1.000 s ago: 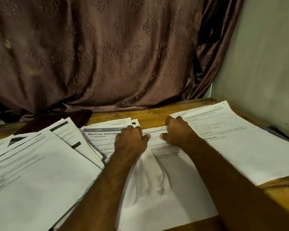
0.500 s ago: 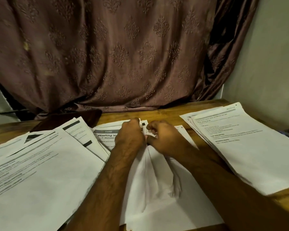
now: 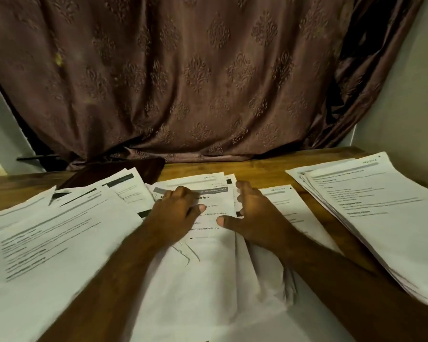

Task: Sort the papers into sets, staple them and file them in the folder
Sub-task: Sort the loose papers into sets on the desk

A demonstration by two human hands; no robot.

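I see my left hand (image 3: 177,213) resting flat, fingers loosely spread, on the middle paper pile (image 3: 208,262) on the counter (image 3: 257,166). My right hand (image 3: 251,215) lies relaxed against that pile's right edge, gripping nothing. Another stack (image 3: 381,218) sits well right of it.

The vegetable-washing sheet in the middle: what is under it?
Under the vegetable-washing sheet, more printed sheets poke out at its top and right edges. The left hand rests on it. How many lie beneath cannot be seen; it covers them.
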